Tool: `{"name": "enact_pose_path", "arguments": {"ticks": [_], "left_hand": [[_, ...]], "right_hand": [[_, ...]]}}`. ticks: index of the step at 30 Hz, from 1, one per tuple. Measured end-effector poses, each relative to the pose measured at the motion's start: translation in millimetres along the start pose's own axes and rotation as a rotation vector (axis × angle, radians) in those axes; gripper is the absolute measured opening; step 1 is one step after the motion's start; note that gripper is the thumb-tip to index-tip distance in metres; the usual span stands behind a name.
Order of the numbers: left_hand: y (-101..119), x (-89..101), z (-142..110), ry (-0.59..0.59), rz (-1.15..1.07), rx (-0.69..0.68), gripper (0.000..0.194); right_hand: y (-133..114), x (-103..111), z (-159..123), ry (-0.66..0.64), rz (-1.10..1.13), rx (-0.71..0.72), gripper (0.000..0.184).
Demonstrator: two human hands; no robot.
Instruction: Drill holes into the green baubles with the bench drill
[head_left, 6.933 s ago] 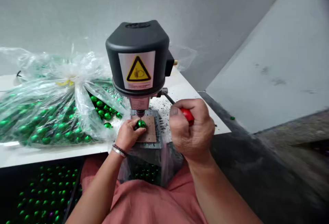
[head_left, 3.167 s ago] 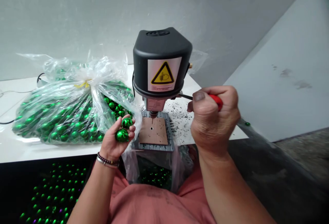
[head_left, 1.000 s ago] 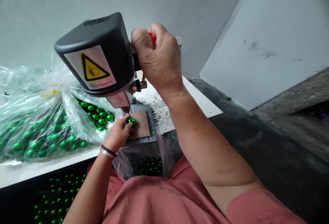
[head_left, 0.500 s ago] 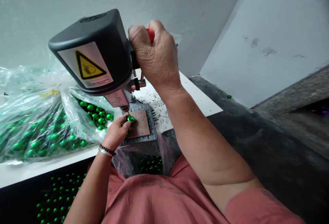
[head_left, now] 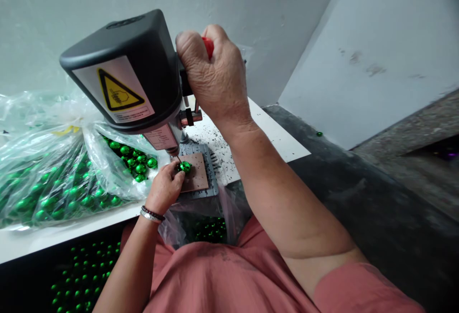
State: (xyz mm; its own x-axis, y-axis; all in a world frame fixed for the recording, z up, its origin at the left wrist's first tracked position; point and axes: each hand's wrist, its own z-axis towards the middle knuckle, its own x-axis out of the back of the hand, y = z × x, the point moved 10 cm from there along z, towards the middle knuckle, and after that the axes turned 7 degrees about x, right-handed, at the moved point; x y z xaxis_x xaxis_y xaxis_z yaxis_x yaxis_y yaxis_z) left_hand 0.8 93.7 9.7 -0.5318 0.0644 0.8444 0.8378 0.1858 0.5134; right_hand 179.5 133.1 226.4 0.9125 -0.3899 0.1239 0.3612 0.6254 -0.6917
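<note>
Our left fingers (head_left: 175,182) grip a green bead (head_left: 185,167) under the drill (head_left: 122,30), right fingers (head_left: 193,50) clench its red handle (head_left: 208,46), and many beads stay bagged (head_left: 46,198) left of them.

A shiny green ball (head_left: 185,167) sits at the far end of the left hand (head_left: 164,189), held against a brown pad (head_left: 195,174) with a thin drill bit (head_left: 177,159) touching its top, while the right hand (head_left: 211,81) closes around a red handle (head_left: 208,46) on the far side of a black bench drill (head_left: 122,71).
</note>
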Motion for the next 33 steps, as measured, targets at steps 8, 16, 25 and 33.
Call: {"name": "enact_pose_path", "arguments": {"ticks": [8, 16, 25, 33], "left_hand": [[2.6, -0.6, 6.1, 0.009, 0.021, -0.007, 0.063], [0.6, 1.6, 3.1, -0.028, -0.004, 0.047, 0.042], [-16.2, 4.1, -6.3, -0.118, -0.264, 0.171, 0.057], [-16.8, -3.2, 2.5, -0.087, -0.186, 0.152, 0.047]], "right_hand": [[0.6, 0.1, 1.2, -0.002, -0.007, 0.01, 0.034], [0.5, -1.2, 0.8, -0.028, 0.016, 0.014, 0.033], [-1.0, -0.5, 0.1, -0.019, 0.024, 0.011, 0.034], [-0.3, -1.3, -1.1, -0.008, 0.051, 0.016, 0.035]]}}
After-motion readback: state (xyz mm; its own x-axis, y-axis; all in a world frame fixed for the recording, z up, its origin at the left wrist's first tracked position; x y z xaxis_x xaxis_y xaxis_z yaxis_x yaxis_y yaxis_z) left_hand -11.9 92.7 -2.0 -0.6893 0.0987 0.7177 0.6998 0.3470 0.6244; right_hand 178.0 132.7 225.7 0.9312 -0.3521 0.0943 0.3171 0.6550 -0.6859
